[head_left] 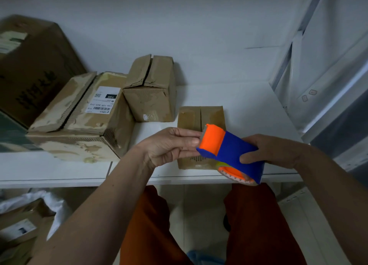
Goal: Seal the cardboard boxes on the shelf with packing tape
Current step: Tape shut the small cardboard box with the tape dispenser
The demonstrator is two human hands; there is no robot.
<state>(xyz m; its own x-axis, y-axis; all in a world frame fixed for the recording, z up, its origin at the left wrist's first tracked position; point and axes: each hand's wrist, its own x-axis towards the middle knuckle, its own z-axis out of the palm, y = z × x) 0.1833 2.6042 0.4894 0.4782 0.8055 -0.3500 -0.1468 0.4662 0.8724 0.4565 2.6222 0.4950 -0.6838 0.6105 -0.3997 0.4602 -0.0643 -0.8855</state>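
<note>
Right hand (266,152) grips the tape dispenser (229,151) above the small near box (191,116); left hand (169,145) pinches at its blade end. Step: freeing tape. Next: anchor it across the seam.

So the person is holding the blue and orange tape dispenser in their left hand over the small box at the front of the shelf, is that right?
Not quite. In the head view the right hand grips the blue and orange tape dispenser; the left hand only reaches its fingers to the orange end. It is over the small box at the shelf front.
</note>
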